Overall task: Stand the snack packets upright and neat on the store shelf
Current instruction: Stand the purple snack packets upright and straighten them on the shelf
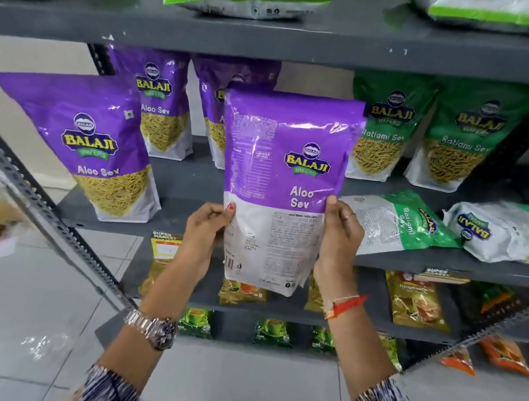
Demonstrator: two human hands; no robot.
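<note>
I hold a purple and white Aloo Sev packet upright in front of the grey shelf, its back side toward me. My left hand grips its lower left edge, and my right hand grips its lower right edge. Another purple Aloo Sev packet stands upright at the shelf's front left. Two more stand behind. Two green Ratlami Sev packets stand upright at the back right. Two further green packets lie flat at the front right.
The upper shelf carries white and green packets lying flat. Lower shelves hold small yellow, green and orange packets. A slotted metal upright slants across the left. The tiled floor lies below.
</note>
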